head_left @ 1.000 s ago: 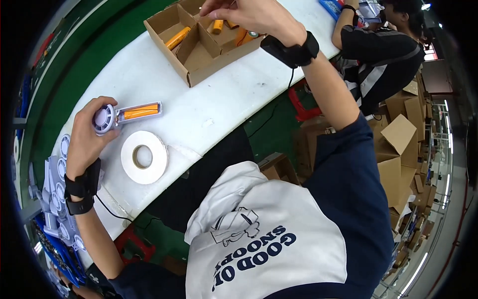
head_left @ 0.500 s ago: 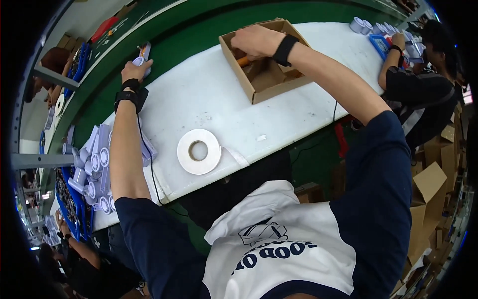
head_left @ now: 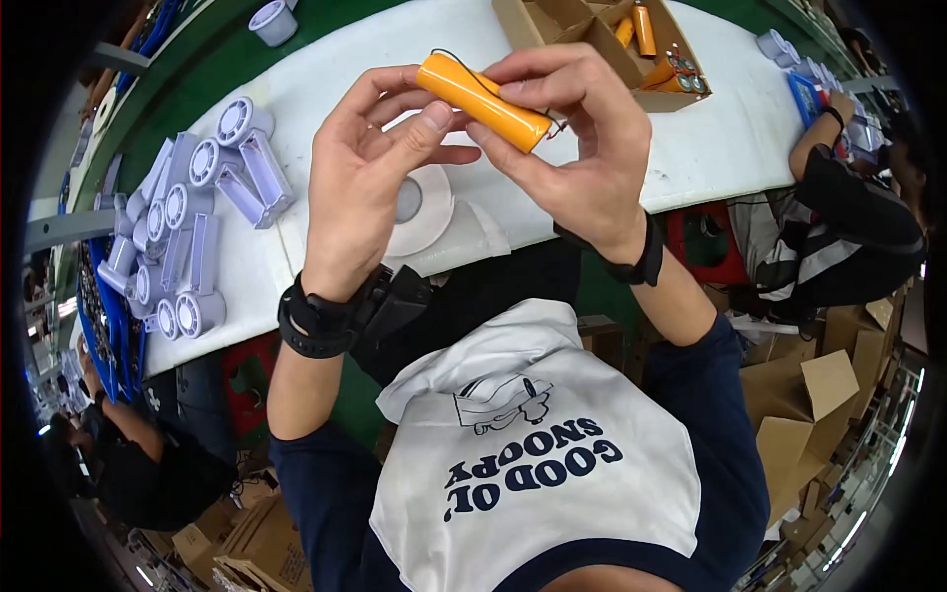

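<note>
As I look down remotely through the head view, the white tabletop point(head_left: 710, 148) carries pale-lavender plastic housings point(head_left: 176, 205) at left and a divided cardboard box point(head_left: 518, 25) toward the far right. Above it, the left hand point(head_left: 360, 183) is loosely spread, its contact unclear; the right hand point(head_left: 602, 148) pinches the orange cylindrical battery pack point(head_left: 481, 102). I'd judge light, even pressure best here, leaving its thin dark wire point(head_left: 456, 56) unpinched. The pack slants between the two hands, upper end nearest the left, lower half within the right's grip.

The cylinder point(head_left: 479, 103) is orange, tape point(head_left: 434, 209) seemingly white.
</note>
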Tool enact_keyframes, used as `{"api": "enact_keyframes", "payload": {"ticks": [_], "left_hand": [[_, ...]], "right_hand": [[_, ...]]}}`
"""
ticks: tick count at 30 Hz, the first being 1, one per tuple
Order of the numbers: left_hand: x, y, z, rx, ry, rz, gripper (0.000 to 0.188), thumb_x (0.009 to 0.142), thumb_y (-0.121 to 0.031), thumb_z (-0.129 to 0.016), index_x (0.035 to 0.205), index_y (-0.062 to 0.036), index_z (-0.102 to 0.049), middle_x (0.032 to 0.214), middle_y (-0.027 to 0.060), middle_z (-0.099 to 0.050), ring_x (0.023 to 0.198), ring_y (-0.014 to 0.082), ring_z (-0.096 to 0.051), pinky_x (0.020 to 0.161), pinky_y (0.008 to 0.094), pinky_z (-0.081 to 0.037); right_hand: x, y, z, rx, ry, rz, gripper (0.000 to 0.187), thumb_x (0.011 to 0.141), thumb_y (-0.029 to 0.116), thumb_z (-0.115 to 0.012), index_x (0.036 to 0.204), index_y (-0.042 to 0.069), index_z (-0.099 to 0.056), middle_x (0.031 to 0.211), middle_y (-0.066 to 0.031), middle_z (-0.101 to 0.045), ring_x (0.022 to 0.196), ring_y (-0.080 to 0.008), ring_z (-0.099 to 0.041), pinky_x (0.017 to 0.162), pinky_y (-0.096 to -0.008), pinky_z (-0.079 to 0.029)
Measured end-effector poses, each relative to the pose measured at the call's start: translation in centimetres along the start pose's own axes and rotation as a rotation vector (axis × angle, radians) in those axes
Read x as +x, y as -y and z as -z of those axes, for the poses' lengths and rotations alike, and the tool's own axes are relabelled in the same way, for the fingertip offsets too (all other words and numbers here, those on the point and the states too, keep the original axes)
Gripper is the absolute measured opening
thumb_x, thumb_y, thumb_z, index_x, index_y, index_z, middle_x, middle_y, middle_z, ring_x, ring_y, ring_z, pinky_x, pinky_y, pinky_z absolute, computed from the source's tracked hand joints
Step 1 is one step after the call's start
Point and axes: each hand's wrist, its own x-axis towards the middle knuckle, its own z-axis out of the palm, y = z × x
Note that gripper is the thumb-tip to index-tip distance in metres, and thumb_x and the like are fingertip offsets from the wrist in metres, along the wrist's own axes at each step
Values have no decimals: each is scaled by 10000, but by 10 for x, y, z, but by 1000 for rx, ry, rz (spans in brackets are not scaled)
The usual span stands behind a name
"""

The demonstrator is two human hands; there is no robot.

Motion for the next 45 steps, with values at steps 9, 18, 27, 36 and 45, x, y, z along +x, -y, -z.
{"api": "enact_keyframes", "payload": {"ticks": [9,18,27,36,45], "left_hand": [[-37,19,5,195,-155,-218,344,907,-7,-671,1212,47,-520,1186,163,-631,1011,214,-669,827,317,-581],[-37,9,8,112,-191,-183,352,958,-116,-629,1264,26,-529,1112,124,-652,1008,168,-650,880,289,-537],[-40,13,24,0,65,419,391,1008,-228,-555,1315,13,-523,1117,103,-655,1001,147,-641,903,297,-503],[-58,30,-1,117,34,-65,474,872,-5,-704,1324,-9,-564,1082,79,-654,960,158,-664,851,303,-545],[-55,23,-7,584,-10,-294,493,821,74,-713,1293,58,-571,1141,135,-651,978,223,-697,853,314,-594]], "right_hand": [[-15,38,-9,212,109,-321,443,792,72,-781,1203,40,-618,1251,-148,-610,1062,-207,-658,874,-317,-531],[-17,28,-10,318,179,-383,418,817,100,-772,1218,70,-659,1180,-99,-664,1018,-202,-668,859,-310,-518],[-13,17,-3,-28,260,195,336,803,91,-778,1129,48,-707,999,-85,-723,973,-186,-673,841,-307,-520],[-29,34,-20,274,39,-394,251,809,80,-770,1043,28,-698,984,-77,-716,934,-182,-683,772,-292,-537],[-30,34,-4,408,-60,-606,260,872,60,-716,1111,10,-625,988,-123,-688,921,-184,-700,746,-268,-554]]}}
